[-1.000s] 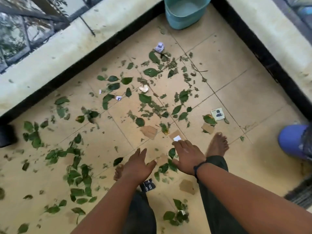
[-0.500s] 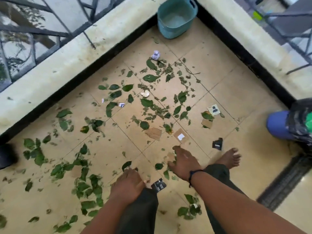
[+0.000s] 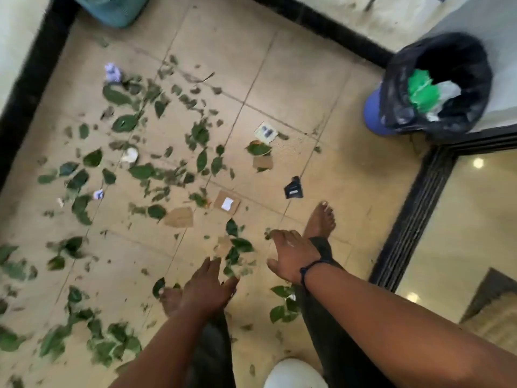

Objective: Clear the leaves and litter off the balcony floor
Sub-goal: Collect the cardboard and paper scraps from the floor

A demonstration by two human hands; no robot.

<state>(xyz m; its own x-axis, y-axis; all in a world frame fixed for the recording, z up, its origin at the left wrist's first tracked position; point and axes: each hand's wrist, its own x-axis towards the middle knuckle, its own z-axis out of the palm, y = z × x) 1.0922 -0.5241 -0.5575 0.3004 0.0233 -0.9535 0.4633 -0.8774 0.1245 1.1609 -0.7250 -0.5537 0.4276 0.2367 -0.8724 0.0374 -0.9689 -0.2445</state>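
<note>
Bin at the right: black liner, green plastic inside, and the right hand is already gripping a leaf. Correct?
Not quite. The bin does have a black liner with green plastic inside, but the head view shows the right hand empty, fingers spread above the floor. It grips no leaf. The left hand is empty too.

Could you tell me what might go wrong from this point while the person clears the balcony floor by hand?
1. Both feet are bare: the right foot stands close to the black wrapper, and scattered leaves could be slippery underfoot.
2. The left hand and right hand are open and empty; small torn leaf bits may be missed when gathering barehanded.
3. The lined bin stands well off to the right, so handfuls could drop on the way.
</note>
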